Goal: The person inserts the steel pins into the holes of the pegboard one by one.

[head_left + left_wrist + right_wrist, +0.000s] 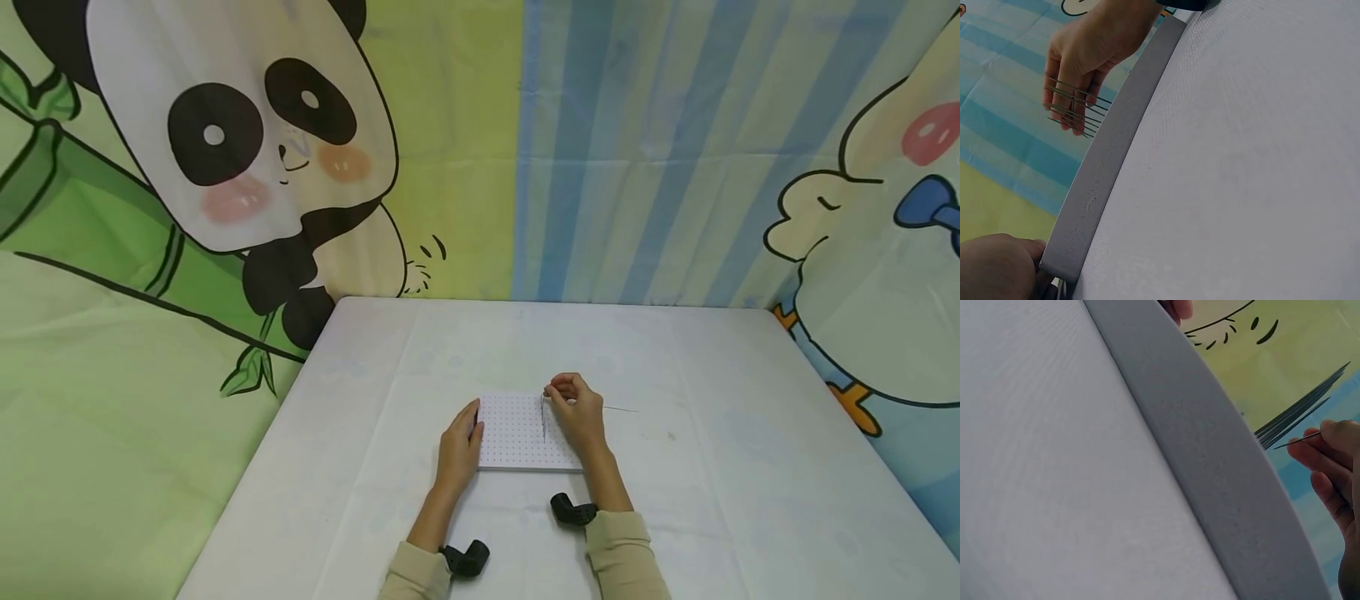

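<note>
A white pegboard (517,457), dotted with rows of small holes, lies on the table. Several thin metal rods (1304,403) stand upright in a close group on it. Between thumb and index fingertip, my right hand (576,412) pinches one thin rod (1297,441) beside that group, tilted away from the others. My left hand (459,450) holds the board's left edge, thumb toward the near side. Something dark shows between that hand and the edge; its kind is unclear. A thin line of rod (621,409) sticks out right of the right hand; whether it is the pinched one I cannot tell.
The white-covered table (750,483) extends around the board on all sides. Behind it hangs a cartoon-printed cloth (450,167). A black wrist camera (573,509) sits on the right wrist, another camera (467,558) on the left.
</note>
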